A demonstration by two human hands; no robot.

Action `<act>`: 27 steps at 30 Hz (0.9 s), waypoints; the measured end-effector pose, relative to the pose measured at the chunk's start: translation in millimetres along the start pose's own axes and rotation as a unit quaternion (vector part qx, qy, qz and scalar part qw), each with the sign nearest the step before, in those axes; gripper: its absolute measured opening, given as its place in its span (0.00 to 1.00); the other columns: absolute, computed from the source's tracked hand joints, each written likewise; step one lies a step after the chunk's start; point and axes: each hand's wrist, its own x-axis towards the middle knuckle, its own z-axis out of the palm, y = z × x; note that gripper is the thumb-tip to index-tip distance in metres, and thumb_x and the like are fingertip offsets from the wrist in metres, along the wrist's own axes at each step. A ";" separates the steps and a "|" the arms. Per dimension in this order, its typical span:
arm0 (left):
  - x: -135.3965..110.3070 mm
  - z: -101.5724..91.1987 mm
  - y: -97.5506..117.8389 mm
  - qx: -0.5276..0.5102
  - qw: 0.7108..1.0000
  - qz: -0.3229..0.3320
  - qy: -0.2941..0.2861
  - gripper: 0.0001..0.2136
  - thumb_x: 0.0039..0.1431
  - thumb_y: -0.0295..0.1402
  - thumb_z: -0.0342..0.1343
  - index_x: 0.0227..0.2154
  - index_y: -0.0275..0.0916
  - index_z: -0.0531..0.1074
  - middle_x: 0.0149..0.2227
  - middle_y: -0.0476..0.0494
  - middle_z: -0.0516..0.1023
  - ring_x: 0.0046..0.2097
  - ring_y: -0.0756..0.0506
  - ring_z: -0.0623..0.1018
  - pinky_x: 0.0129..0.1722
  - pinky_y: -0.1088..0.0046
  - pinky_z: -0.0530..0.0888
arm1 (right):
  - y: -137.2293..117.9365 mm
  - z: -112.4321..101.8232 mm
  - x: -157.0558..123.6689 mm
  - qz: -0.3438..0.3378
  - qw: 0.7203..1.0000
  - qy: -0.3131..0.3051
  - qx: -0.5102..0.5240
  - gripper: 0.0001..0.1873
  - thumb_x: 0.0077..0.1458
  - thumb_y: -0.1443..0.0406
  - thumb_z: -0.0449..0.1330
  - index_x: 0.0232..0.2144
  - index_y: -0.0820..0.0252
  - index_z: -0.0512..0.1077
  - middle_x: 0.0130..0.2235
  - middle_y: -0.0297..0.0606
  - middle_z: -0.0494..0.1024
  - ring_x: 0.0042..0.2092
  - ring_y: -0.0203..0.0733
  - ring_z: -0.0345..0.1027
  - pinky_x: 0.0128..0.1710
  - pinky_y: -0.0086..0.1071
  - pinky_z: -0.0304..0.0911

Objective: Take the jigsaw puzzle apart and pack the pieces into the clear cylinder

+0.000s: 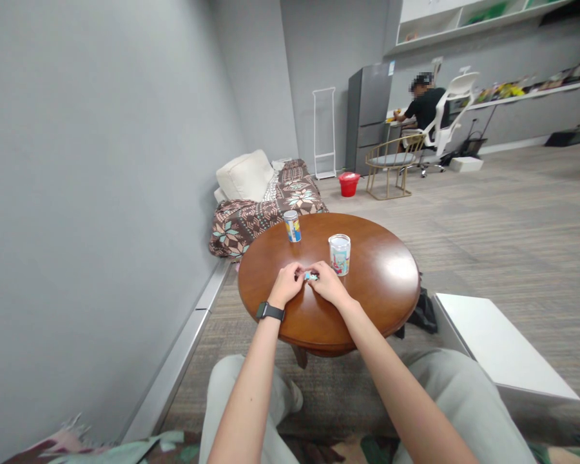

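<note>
My left hand [287,283] and my right hand [327,283] meet over the round wooden table [377,283], fingers curled. Between their fingertips both pinch a small light-blue object [311,276] too small to name. A black watch sits on my left wrist [269,312]. Just beyond my right hand stands a clear plastic cup with a printed label [339,254]. Farther back on the table stands a small blue and yellow can [292,225].
A grey wall runs along the left. Behind the table lies a patterned blanket with a white cushion [245,174]. A white box [497,345] sits to the right on the floor. Far back are a red bucket [348,183], a gold chair [391,161] and a seated person [425,106] at a desk.
</note>
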 end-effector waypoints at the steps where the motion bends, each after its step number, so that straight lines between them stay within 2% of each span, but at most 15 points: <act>1: -0.1 -0.1 0.3 -0.006 1.000 -0.001 0.001 0.04 0.56 0.24 0.52 0.30 0.39 0.68 0.32 0.48 0.75 0.35 0.48 0.74 0.40 0.71 0.71 | -1.2 -0.9 0.1 0.003 1.000 -0.008 0.001 0.16 0.47 0.76 0.61 0.40 0.59 0.76 0.40 0.37 0.72 0.41 0.39 0.71 0.49 0.37 0.68; 8: -0.4 -1.8 3.2 -0.025 1.000 -0.010 0.010 0.04 0.57 0.24 0.51 0.31 0.40 0.67 0.31 0.48 0.74 0.34 0.48 0.74 0.39 0.71 0.72 | -7.0 -4.4 -0.6 0.019 0.999 -0.026 -0.009 0.16 0.49 0.76 0.60 0.41 0.61 0.75 0.40 0.41 0.76 0.42 0.41 0.73 0.45 0.34 0.68; 12: -0.1 -1.8 3.6 -0.019 0.999 -0.022 0.022 0.04 0.57 0.25 0.51 0.31 0.40 0.66 0.32 0.48 0.74 0.34 0.48 0.74 0.39 0.71 0.71 | -11.1 -5.6 -3.1 -0.013 0.997 -0.009 -0.069 0.14 0.49 0.77 0.58 0.37 0.60 0.75 0.39 0.41 0.78 0.43 0.44 0.71 0.48 0.37 0.66; 16: 0.4 -0.2 0.1 -0.015 0.999 -0.018 0.030 0.04 0.57 0.24 0.50 0.31 0.40 0.66 0.33 0.47 0.73 0.35 0.48 0.74 0.41 0.70 0.71 | -13.9 -6.6 -4.0 -0.015 0.993 0.011 -0.117 0.11 0.50 0.76 0.59 0.34 0.59 0.75 0.38 0.42 0.79 0.44 0.46 0.70 0.49 0.38 0.64; 22: 0.9 1.1 -3.0 -0.010 0.999 -0.014 0.036 0.04 0.58 0.25 0.50 0.32 0.40 0.65 0.33 0.47 0.72 0.36 0.48 0.73 0.41 0.71 0.71 | -12.6 -8.0 -1.7 0.017 0.996 -0.019 -0.081 0.11 0.49 0.75 0.62 0.36 0.61 0.76 0.37 0.41 0.79 0.43 0.45 0.72 0.48 0.37 0.65; 27: 0.9 -0.4 -0.2 -0.011 0.999 -0.018 0.034 0.04 0.58 0.24 0.50 0.31 0.40 0.65 0.33 0.48 0.72 0.35 0.48 0.73 0.40 0.70 0.71 | -10.7 -8.7 -0.7 0.016 0.999 -0.029 -0.040 0.13 0.48 0.75 0.62 0.37 0.58 0.76 0.35 0.37 0.78 0.42 0.42 0.72 0.48 0.36 0.66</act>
